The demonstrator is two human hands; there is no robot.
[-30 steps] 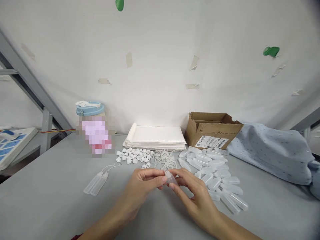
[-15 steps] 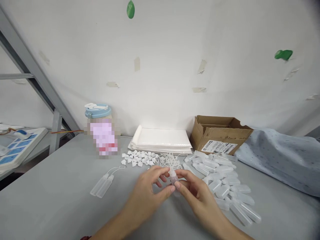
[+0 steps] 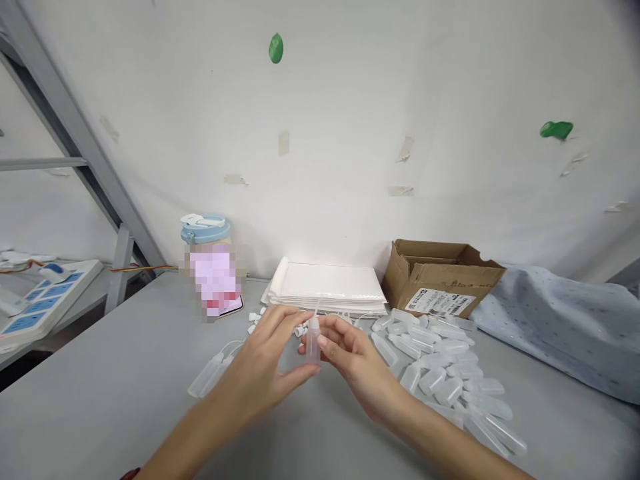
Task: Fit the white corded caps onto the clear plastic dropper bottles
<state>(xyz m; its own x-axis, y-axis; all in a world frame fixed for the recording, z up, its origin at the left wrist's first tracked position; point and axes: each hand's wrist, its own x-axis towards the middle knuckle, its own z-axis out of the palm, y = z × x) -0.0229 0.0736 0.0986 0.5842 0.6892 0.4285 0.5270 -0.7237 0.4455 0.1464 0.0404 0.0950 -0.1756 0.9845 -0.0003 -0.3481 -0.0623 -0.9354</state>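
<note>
A small translucent squeeze bottle [image 3: 313,345] stands upright between my hands, with a thin tube rising from its white nozzle. My right hand [image 3: 347,353] pinches the bottle's right side between thumb and fingers. My left hand [image 3: 265,353] curves around it from the left, fingertips by the nozzle and thumb at the base. White caps [image 3: 254,319] lie behind, partly covered by my left hand. Thin white tubes [image 3: 357,319] are mostly hidden behind my right hand. Many loose translucent bottles [image 3: 450,347] spread over the right side.
Two bottles with tubes [image 3: 206,375] lie at left, partly covered by my left arm. White padded envelopes [image 3: 327,283] are stacked at the back beside an open cardboard box [image 3: 445,270]. A phone [image 3: 216,277] leans on a blue-lidded cup [image 3: 206,230]. Pale blue fabric [image 3: 550,327] lies at far right.
Both hands and the bottle have moved left, and the bottle now shows more fully and upright. My left hand covers more of the caps. The view has tilted slightly upward.
</note>
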